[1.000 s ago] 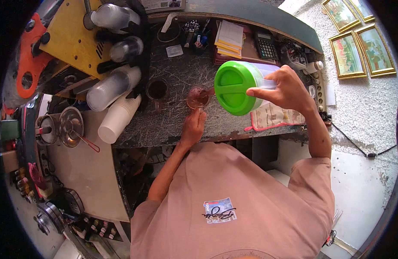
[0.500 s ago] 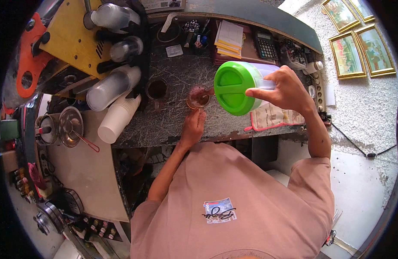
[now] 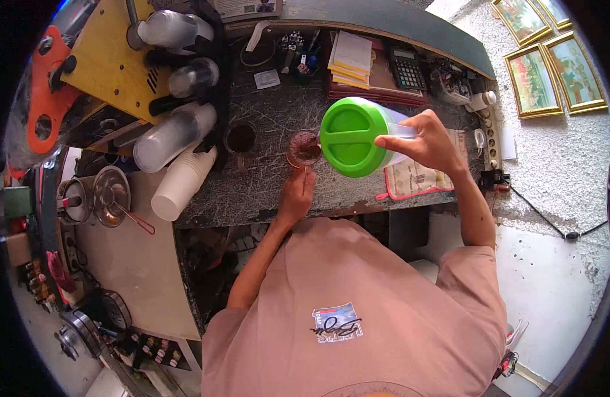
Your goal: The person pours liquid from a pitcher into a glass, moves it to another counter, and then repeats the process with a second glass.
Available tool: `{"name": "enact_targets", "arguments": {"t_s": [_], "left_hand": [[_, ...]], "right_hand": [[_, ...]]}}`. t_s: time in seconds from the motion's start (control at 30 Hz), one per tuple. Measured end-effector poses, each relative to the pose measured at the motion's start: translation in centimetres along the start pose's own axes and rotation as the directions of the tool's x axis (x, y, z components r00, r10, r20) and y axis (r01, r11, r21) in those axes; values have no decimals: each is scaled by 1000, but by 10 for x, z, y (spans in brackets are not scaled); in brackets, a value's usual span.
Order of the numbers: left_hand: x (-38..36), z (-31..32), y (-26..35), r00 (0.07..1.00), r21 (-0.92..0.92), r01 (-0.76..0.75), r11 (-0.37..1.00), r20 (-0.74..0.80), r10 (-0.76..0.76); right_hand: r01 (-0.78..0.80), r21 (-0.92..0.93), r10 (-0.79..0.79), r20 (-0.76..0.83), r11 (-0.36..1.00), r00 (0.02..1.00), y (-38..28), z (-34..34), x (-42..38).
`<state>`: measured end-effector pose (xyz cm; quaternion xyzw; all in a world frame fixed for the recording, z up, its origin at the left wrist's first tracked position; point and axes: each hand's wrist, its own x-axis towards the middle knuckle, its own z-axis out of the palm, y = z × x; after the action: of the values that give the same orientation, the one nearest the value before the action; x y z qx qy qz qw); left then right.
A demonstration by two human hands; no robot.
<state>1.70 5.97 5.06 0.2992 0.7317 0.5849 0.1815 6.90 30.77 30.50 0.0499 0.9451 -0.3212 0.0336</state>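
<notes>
My right hand (image 3: 429, 140) is closed round the handle of a clear plastic pitcher with a green lid (image 3: 353, 137), tilted to the left over the counter. Its spout side meets the rim of a glass mug (image 3: 305, 149), which holds a dark reddish-brown drink with froth on top. My left hand (image 3: 296, 195) grips this mug by its handle, fingers pressed together. Left of it stands a second glass mug (image 3: 241, 137) with dark liquid inside, touched by neither hand. The pitcher's lid hides most of its body and contents.
Stacked plastic cups (image 3: 176, 137) and paper cups (image 3: 184, 185) project at the left. A calculator (image 3: 408, 69), folders with envelopes (image 3: 350, 59) and a printed cloth (image 3: 417, 180) lie on the counter (image 3: 265, 198). Metal strainers (image 3: 112, 195) sit farther left.
The pitcher has shifted slightly left, closer over the mug, and my right hand has moved left with it. The left hand stays on the mug handle.
</notes>
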Motion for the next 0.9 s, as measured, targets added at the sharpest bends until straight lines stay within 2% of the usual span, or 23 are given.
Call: {"name": "enact_targets", "arguments": {"t_s": [0.07,0.17,0.3,0.37,0.4,0.47,0.5,0.57,0.6,0.63,0.7,0.77,0.83,0.9], "left_hand": [[1,-1,3,1000,19,-10,1000,1,10],[1,1,0,1000,8,15,1000,4,-15],[0,-1,3,997,9,68,998,42,-68],[1,-1,7,1000,4,19,1000,19,-19],[1,-1,7,1000,8,17,1000,24,-17],[1,0,5,999,-15,37,999,21,-37],[1,2,1,999,-11,33,999,28,-33],[0,5,-9,998,25,-55,998,-20,55],[1,5,-9,998,27,-61,998,-8,61],[1,5,-9,999,16,-46,999,-4,46],[1,6,-8,999,9,-37,999,10,37],[0,6,-8,1000,-9,9,1000,16,-9],[1,5,-8,1000,7,-9,1000,28,8],[1,5,-6,999,23,-24,999,34,23]], "right_hand": [[-81,142,85,-20,987,996,5,4,-5],[-100,181,116,-83,978,990,25,13,-15],[-33,330,111,-219,944,969,64,25,-40],[-51,704,374,-314,708,873,99,38,-57],[-48,707,377,-317,705,870,104,41,-63],[158,831,538,-478,533,694,110,48,-77],[163,832,543,-481,531,688,116,50,-85],[318,812,634,-582,489,509,127,55,-98],[331,777,639,-628,535,444,129,56,-103],[335,775,644,-631,535,433,132,57,-106],[372,732,676,-676,570,294,141,60,-111],[378,720,677,-686,582,267,168,68,-116],[361,733,752,-649,577,117,184,73,-116],[362,728,755,-650,583,91,197,78,-121]]}}
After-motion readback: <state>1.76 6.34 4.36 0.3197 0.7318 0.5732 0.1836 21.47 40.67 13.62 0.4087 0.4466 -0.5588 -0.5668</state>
